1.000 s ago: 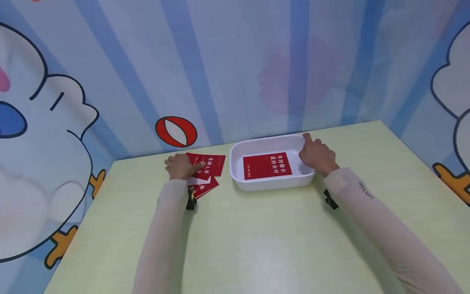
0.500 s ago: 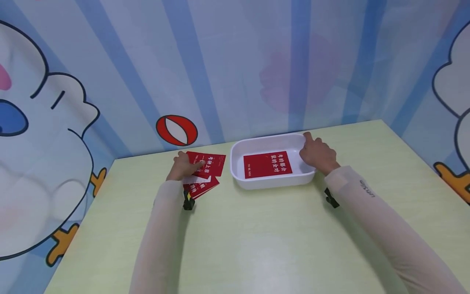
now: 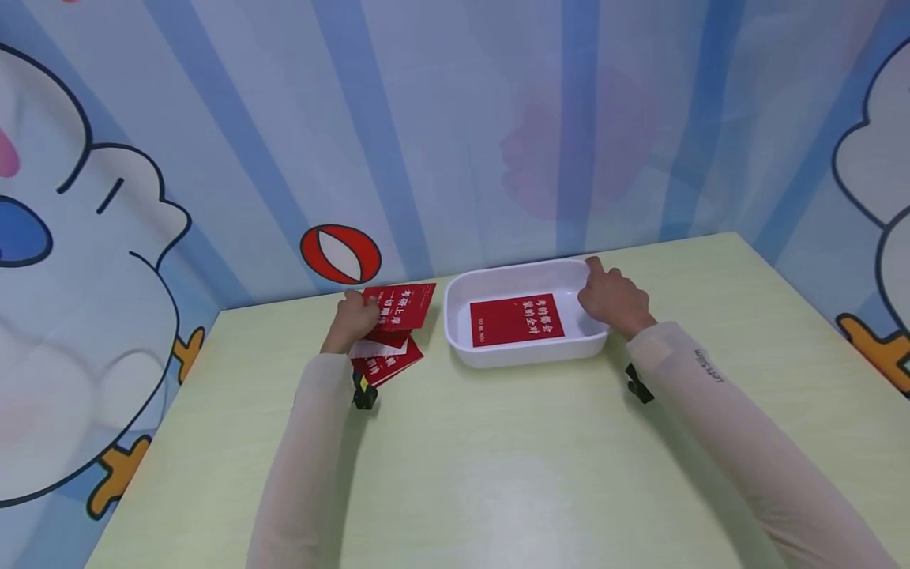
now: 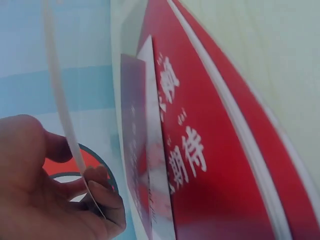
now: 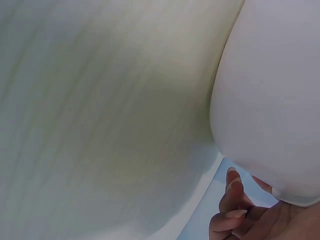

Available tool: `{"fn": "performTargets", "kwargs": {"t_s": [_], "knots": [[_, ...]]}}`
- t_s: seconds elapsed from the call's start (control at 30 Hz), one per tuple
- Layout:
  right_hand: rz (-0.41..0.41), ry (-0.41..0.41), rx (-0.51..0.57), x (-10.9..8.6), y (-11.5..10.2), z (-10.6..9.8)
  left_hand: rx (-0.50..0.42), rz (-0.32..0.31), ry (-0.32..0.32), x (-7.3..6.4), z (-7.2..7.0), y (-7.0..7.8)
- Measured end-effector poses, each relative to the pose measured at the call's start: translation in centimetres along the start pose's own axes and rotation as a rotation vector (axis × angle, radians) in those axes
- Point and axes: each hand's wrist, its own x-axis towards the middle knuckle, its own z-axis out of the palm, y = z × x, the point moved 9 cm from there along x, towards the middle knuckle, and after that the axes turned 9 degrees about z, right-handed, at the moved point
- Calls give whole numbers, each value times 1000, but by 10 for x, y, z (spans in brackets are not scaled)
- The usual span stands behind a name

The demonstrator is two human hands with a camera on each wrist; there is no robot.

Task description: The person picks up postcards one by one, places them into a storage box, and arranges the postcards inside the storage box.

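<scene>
At the table's back left, my left hand point(image 3: 351, 322) pinches the left edge of a red card point(image 3: 408, 306) with white Chinese characters. That card is tilted and raised above a loose pile of red cards point(image 3: 389, 365). The left wrist view shows the pinched card point(image 4: 62, 105) nearly edge-on between thumb and fingers, apart from the pile point(image 4: 200, 125). To the right stands a white plastic tray point(image 3: 529, 356) with another red card point(image 3: 515, 320) lying flat inside. My right hand point(image 3: 614, 300) grips the tray's right end at the rim, some fingers curled outside it point(image 5: 235, 210).
The pale wooden table point(image 3: 483, 458) extends toward me and to both sides. Directly behind it hangs a blue striped cartoon backdrop point(image 3: 469, 142), close to the tray's far side. A black wrist camera point(image 3: 364, 393) sits beside the pile.
My left hand has drawn back slightly, its fingers now round the top card's edge. That card has tilted up off the pile. My right hand and the tray stay in place.
</scene>
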Motion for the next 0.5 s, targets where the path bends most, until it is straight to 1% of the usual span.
{"fn": "performTargets", "kwargs": {"t_s": [0.13, 0.23, 0.3, 0.5], "knots": [[2, 3, -2, 0, 1, 1, -42, 56, 8, -2, 1, 10], [3, 8, -2, 0, 1, 1, -67, 87, 4, -2, 2, 14], [1, 12, -3, 0, 0, 1, -78, 96, -1, -3, 3, 15], [0, 17, -8, -1, 1, 0, -105, 99, -28, -6, 4, 23]]}}
